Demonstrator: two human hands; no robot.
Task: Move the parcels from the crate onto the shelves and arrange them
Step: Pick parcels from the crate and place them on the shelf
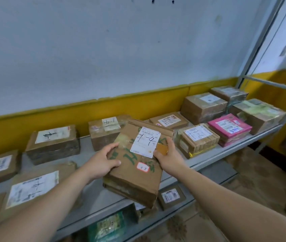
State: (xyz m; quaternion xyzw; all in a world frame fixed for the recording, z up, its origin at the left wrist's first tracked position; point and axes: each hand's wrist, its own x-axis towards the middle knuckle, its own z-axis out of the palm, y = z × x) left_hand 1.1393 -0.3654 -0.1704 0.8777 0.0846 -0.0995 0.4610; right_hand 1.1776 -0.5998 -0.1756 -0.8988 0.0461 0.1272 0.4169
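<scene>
- While the parcel (135, 165) hangs over the front edge of the shelf (102, 198), tilted with its near end lower, it is carried by both hands and does not seem to rest on the shelf yet.
- Left hand (102, 161) clasps the parcel's left edge, with digits curled onto the top face. Right hand (169, 158) clasps the right edge, thumb on top and fingers round the side. A grip on two opposite edges suits a wide, flat, rather crushed carton that one hand could hardly steady.
- Its label (145, 142), marked "1-4" by hand, faces up, probably so it can be read once the parcel is down.
- Boxes (52, 144) along the back of the shelf also lie label-up, as does the pink parcel (229, 127) near the shelf's right end, so the arrangement looks like flat rows with the labels showing.
- Bare shelf shows at the front middle, directly under the parcel, and that is the likely landing place. The parcel would need levelling and a push backward so it does not overhang.
- Below the shelf, a lower shelf (214, 173) holds a small box (172, 197).
- No crate is in view.
</scene>
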